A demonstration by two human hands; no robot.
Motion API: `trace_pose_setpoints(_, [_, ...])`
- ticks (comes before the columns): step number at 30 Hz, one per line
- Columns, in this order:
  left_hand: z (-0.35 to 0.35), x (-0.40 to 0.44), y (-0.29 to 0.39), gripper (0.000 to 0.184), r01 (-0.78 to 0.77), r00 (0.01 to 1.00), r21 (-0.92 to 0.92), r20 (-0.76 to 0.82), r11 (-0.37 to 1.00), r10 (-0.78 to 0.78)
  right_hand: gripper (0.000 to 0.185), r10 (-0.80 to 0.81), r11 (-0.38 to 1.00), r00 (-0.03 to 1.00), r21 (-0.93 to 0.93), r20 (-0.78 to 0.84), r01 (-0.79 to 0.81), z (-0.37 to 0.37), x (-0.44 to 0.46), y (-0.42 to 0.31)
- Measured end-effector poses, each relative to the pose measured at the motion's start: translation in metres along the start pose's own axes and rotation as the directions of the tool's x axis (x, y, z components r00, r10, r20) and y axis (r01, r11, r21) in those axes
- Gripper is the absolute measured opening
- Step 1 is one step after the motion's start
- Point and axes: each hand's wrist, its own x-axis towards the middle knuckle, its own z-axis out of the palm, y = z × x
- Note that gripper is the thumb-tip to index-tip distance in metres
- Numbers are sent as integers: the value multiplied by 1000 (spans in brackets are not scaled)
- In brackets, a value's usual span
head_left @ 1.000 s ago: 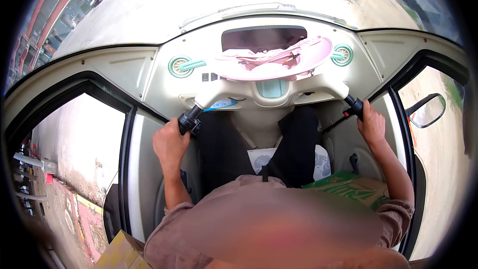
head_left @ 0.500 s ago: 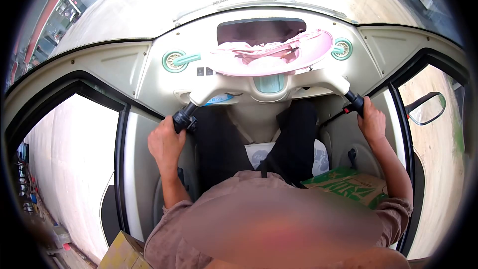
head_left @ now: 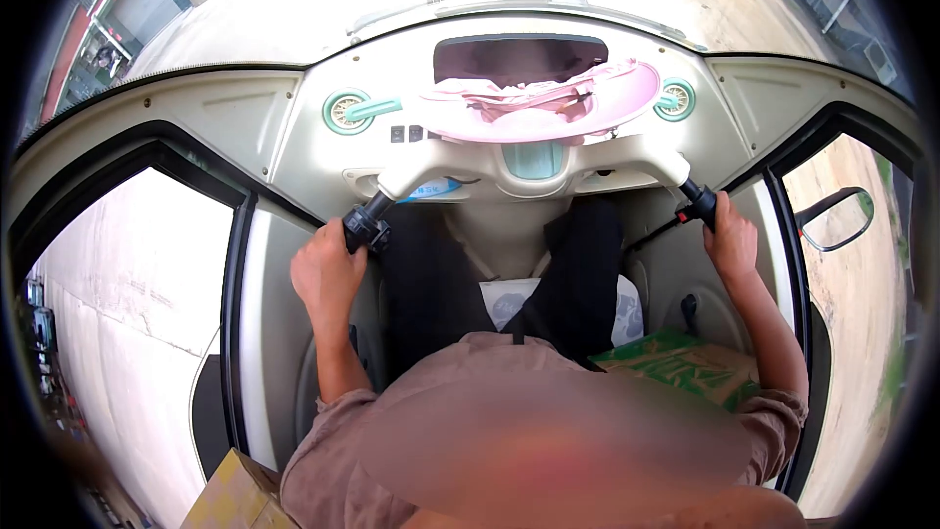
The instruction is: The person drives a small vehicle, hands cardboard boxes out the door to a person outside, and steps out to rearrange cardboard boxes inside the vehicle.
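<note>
My left hand (head_left: 329,272) is wrapped round the left handlebar grip, beside a black switch housing (head_left: 366,227). On the other side, my right hand (head_left: 731,240) closes round the right handlebar grip, next to a black control (head_left: 698,206) with a red button. Both grips belong to a cream handlebar (head_left: 627,155) that spans the cab in front of me. A pink sun visor hat (head_left: 636,103) with bunched fabric lies on the dashboard above the handlebar's middle. My fingers hide most of both grips.
Round green-rimmed vents (head_left: 347,112) flank the dashboard. A green and brown carton (head_left: 676,364) is at my right side, a yellowish box (head_left: 233,495) at my lower left. A mirror (head_left: 837,219) shows outside the right window. Pale pavement (head_left: 127,284) stretches outside the left window.
The scenery outside has shifted past the windshield and side windows. Both hands stay on the grips, and the handlebar looks nearly unchanged.
</note>
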Motion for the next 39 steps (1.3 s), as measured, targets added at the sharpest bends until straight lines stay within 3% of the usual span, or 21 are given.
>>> trace_pose_setpoints(6, [3, 3, -1, 25, -18, 1000, 52, -17, 998, 19, 42, -15, 1000, 1000, 8, 19, 15, -2, -4, 1])
trace_pose_setpoints(9, [-1, -2, 6, 26, 24, 993, 41, 112, 999, -29, 41, -17, 1000, 999, 15, 32, 17, -8, -9, 10])
trace_pose_setpoints(17, [-1, -12, 5, 26, 9, 1000, 5, 29, 1000, -9, 41, -14, 999, 1000, -49, -2, 14, -3, 1, 9])
trace_pose_setpoints(30, [5, 0, -1, 24, -15, 1000, 23, -21, 1000, 16, 42, -32, 999, 999, 16, -25, 32, 3, 1, 6])
trace_pose_setpoints(39, [0, -2, 5, 26, 22, 999, 46, 47, 999, -24, 42, -26, 999, 1000, -27, -8, 26, 2, 2, 10])
